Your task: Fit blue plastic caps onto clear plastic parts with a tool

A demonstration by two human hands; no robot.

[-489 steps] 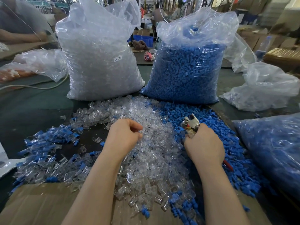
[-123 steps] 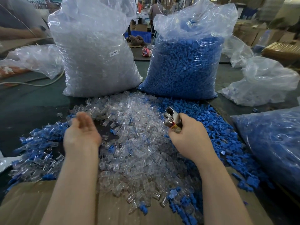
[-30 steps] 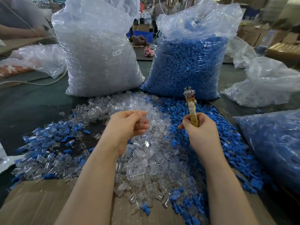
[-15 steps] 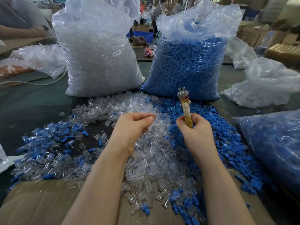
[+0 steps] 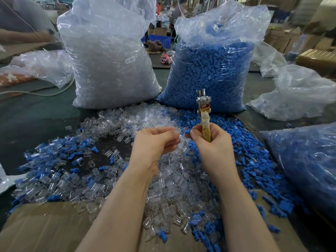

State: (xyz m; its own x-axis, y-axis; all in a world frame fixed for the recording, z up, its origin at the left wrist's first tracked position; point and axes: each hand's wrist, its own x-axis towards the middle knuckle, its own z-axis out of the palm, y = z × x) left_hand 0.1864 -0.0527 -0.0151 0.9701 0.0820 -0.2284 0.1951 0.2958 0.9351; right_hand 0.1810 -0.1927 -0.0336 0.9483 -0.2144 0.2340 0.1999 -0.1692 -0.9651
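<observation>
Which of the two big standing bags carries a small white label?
The bag of clear parts, standing left of the bag of blue caps; its label reads SJ-017.

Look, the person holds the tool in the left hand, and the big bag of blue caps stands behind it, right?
Not quite. The head view shows the tool gripped in the right hand, pointing up. The left hand pinches a clear part instead. The rest is right: the big bag of blue caps does stand behind the tool.
</observation>
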